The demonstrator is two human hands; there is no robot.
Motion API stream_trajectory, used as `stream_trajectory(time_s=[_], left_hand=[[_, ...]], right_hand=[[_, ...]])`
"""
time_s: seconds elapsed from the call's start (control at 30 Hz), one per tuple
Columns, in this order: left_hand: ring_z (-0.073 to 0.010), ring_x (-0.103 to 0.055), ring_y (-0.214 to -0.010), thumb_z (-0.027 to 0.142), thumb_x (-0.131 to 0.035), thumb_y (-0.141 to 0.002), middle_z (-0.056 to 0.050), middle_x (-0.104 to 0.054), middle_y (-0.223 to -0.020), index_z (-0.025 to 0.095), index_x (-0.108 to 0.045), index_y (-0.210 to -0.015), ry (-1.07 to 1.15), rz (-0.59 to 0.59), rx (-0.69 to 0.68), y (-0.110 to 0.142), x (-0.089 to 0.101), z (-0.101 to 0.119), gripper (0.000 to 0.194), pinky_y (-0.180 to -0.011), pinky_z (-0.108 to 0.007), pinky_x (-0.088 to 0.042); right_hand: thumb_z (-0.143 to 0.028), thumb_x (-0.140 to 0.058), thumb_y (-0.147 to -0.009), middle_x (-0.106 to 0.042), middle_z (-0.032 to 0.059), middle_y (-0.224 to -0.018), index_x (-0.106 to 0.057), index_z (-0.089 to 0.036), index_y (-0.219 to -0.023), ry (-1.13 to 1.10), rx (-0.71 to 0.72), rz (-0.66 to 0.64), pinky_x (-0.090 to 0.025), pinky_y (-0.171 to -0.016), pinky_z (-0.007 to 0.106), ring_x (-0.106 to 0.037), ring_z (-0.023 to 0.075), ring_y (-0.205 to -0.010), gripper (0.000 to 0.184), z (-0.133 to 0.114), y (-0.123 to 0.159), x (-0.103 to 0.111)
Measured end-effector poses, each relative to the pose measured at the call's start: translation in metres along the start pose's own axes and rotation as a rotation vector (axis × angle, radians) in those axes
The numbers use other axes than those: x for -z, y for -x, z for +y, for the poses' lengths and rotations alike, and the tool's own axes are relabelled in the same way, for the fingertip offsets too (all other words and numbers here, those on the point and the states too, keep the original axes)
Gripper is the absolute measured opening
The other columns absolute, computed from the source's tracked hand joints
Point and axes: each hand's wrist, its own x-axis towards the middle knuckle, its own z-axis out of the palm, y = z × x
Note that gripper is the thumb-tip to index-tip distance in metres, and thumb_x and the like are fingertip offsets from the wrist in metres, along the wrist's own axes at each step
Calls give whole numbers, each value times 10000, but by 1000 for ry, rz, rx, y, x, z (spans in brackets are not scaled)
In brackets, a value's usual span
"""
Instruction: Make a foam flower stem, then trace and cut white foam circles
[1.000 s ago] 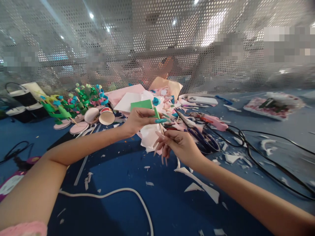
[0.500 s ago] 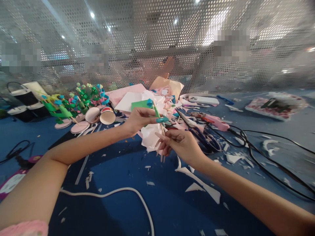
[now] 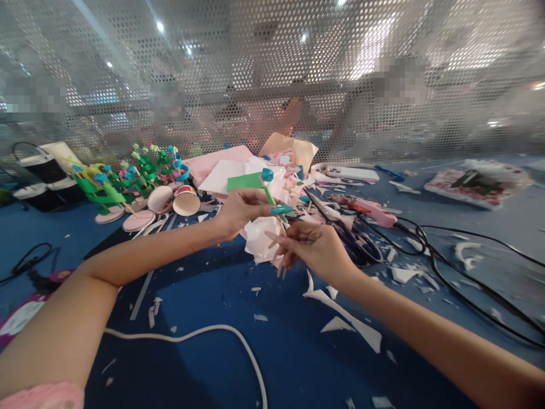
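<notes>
Between my hands is a paper flower (image 3: 268, 175) with a blue head on a thin stick, tilted, with green wrapped around its upper stem. My left hand (image 3: 243, 211) pinches the stem just below the head, and a teal paper strip (image 3: 281, 210) sticks out by its fingertips. Lower down, my right hand (image 3: 313, 247) closes thumb and finger on the bare end of the stick. Its other fingers hang loosely. Behind the flower lie a green paper piece (image 3: 246, 182) and a crumpled white sheet (image 3: 259, 241).
Dark-handled scissors (image 3: 347, 230) and a pink glue gun (image 3: 374, 212) with black cable lie on the right. Finished paper flowers (image 3: 106, 184) on round bases and a paper cup (image 3: 186, 201) stand left. A white cable (image 3: 204, 328) crosses the blue table near me, among paper scraps.
The blue flower head has turned and sits slightly higher and to the right. Both hands keep nearly the same place, still pinching the stem.
</notes>
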Motion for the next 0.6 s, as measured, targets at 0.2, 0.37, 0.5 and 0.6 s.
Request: stream_trajectory(time_s=[0.2,0.37,0.5,0.6], left_hand=[[-107,-631,-570,336,-851,-423,-12,-689,-605,152,-705,-630,28,-68,89,3,-2,0,313,-627,-240,-512],[-103,-640,-592,339,-850,-426,-3,-690,-615,150,-695,-626,96,-38,164,0,1,-7,316,-671,-250,-526],[-88,-631,-576,292,-865,-360,15,-672,-578,132,-651,-548,209,108,172,-5,7,-19,327,-646,-226,-525],[-91,-635,-578,254,-869,-344,11,-673,-583,119,-645,-560,266,156,227,-7,12,-31,340,-655,-225,-521]], right_hand=[[-565,-669,-633,-602,-3,-464,-590,-126,-617,-65,-70,-255,-469,-349,185,-551,94,-335,446,-1,-1,3],[-536,-707,-604,-599,-24,-468,-580,-135,-655,-126,-117,-260,-459,-324,184,-545,93,-338,423,3,-4,5],[-445,-811,-461,-611,-14,-471,-544,-138,-571,-74,-64,-12,-475,-344,184,-569,103,-364,422,8,-9,5],[-523,-763,-496,-610,4,-465,-558,-128,-547,-48,-67,5,-467,-345,179,-563,97,-351,448,14,-13,3]])
